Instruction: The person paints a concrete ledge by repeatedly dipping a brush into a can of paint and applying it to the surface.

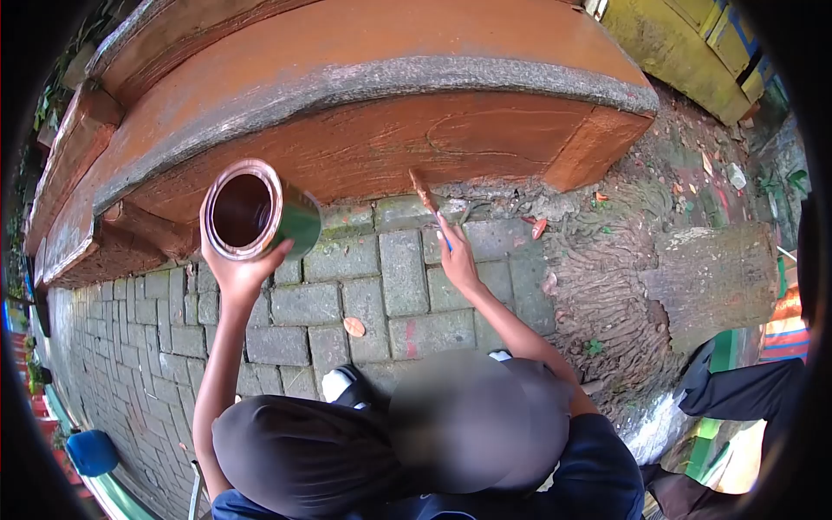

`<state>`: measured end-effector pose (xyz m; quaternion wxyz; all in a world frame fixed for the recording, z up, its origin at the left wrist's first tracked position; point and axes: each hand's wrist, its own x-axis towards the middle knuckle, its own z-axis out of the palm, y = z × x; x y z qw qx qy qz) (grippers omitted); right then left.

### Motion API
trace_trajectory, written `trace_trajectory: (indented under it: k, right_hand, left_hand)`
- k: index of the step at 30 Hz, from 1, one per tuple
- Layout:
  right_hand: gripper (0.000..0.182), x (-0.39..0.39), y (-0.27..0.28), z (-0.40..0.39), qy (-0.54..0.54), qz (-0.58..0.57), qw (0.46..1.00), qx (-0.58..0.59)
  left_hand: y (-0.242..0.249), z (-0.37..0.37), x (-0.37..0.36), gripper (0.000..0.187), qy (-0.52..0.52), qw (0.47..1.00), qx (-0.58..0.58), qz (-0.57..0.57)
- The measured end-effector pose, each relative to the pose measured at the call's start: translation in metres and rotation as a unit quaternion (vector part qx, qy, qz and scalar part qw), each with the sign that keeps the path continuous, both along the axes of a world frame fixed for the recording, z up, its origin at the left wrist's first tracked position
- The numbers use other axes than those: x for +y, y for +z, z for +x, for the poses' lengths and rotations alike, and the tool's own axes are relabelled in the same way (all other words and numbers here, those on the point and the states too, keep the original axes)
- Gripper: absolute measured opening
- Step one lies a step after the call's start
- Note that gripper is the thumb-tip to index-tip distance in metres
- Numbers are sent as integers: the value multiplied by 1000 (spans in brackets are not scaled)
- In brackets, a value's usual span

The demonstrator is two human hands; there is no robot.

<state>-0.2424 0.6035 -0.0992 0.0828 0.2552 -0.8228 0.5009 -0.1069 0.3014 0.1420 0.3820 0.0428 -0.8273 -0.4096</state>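
My left hand (236,276) is wrapped round the lower side of a green paint can (301,224). The can is tilted so that its open mouth faces me, with dark brown inside and paint smears on its rim. In my right hand (459,260) is a paintbrush (425,192) with a blue handle, gripped between the fingers. Its bristles are coated in brown-orange paint and point at the lower part of the step's front face (364,147), which is painted orange-brown with wet-looking streaks.
Above the face runs a grey, worn step edge (381,80). Grey paving blocks (305,305) lie under me, with a dry leaf (354,327) on them. Tree roots (607,286) and a wooden slab (711,282) are at the right. A blue container (92,452) stands lower left.
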Motion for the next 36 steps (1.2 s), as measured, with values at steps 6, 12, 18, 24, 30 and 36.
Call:
trace_trajectory:
  k: [6, 12, 18, 24, 30, 36]
  right_hand:
    - [45, 51, 53, -18, -33, -29, 998, 48]
    - [53, 57, 69, -35, -130, -41, 978, 160]
    - [51, 67, 51, -38, -92, -4, 996, -15]
    - [50, 38, 59, -35, -123, 48, 989, 62]
    - [46, -53, 70, -23, -144, 0, 990, 0]
    - [44, -108, 86, -9, -157, -4, 988, -4]
  left_hand:
    - [-59, 96, -1, 97, 81, 992, -89, 48]
    - [-28, 114, 16, 79, 182, 979, -62, 69]
    - [18, 94, 0, 69, 129, 988, -62, 53]
    - [39, 50, -57, 93, -14, 998, -39, -45]
    - [39, 31, -107, 100, -193, 981, -37, 0]
    - [50, 11, -141, 103, -304, 952, -31, 13]
